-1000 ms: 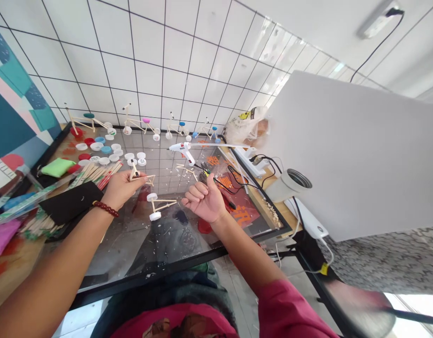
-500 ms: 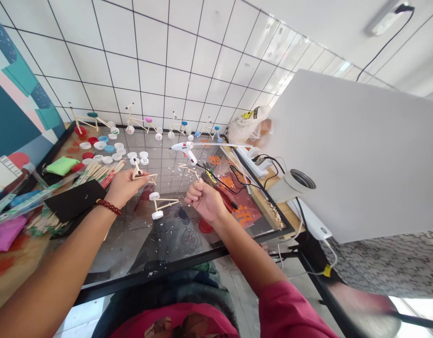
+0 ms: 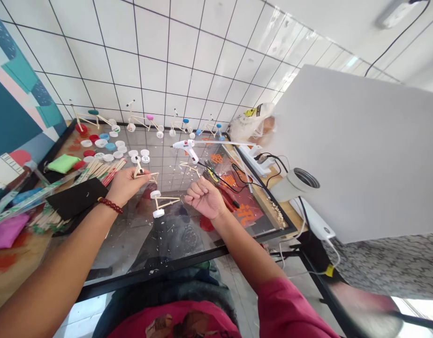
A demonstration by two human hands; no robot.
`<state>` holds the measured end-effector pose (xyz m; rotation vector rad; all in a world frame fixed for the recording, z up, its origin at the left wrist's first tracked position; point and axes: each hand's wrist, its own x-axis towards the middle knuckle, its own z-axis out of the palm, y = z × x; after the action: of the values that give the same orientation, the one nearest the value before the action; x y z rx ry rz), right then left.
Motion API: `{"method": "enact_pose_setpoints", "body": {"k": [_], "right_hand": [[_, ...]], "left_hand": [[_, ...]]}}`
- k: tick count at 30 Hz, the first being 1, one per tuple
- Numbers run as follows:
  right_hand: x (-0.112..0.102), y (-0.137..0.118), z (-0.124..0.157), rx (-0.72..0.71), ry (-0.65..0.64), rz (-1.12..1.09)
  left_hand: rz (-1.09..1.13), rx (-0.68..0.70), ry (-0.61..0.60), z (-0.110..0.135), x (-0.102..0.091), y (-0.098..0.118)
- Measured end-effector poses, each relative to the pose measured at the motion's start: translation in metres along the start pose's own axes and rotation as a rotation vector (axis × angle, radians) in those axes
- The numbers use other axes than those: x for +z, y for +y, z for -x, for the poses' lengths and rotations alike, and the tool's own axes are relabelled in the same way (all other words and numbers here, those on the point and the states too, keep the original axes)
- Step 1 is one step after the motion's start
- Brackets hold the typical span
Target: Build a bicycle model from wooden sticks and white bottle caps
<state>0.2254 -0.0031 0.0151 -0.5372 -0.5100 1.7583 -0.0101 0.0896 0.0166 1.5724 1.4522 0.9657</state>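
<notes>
My left hand (image 3: 126, 186) pinches a small frame of thin wooden sticks (image 3: 146, 176) with a dark tip, raised over the glass tabletop. Below and to its right lies another stick piece (image 3: 168, 202), which has two white bottle caps for wheels. My right hand (image 3: 205, 197) hovers just right of that piece, palm turned up and fingers curled in. Whatever its fingertips may hold is too small to make out. Beyond it, a white hot glue gun (image 3: 186, 147) rests on the glass, with loose sticks (image 3: 190, 168) nearby.
Several stick-and-cap tricycles (image 3: 144, 117) line the back edge by the tiled wall. Loose bottle caps (image 3: 110, 146), bundled sticks (image 3: 100, 170) and black sheets (image 3: 77, 197) lie left. Pliers (image 3: 212, 174), a black cord (image 3: 237, 188) and a grey cylinder (image 3: 295, 184) are right.
The view has shifted slightly. My right hand's fingers have uncurled a little; my left hand keeps its pinch on the stick frame.
</notes>
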Motion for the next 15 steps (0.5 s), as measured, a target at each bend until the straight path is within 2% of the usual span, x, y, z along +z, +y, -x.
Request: {"method": "enact_pose_setpoints", "body": {"k": [4, 7, 11, 15], "right_hand": [[-0.004, 0.0, -0.002, 0.055, -0.033, -0.023], [-0.007, -0.001, -0.005, 0.041, -0.034, -0.014], [-0.012, -0.002, -0.009, -0.025, 0.021, 0.018], [-0.019, -0.001, -0.012, -0.152, 0.042, 0.093]], "left_hand": [[-0.01, 0.012, 0.0, 0.0, 0.0, -0.002], [-0.016, 0.022, -0.002, -0.001, 0.0, -0.003], [-0.021, 0.027, 0.0, -0.001, 0.001, -0.002], [-0.017, 0.014, 0.004, 0.001, 0.001, 0.0]]}}
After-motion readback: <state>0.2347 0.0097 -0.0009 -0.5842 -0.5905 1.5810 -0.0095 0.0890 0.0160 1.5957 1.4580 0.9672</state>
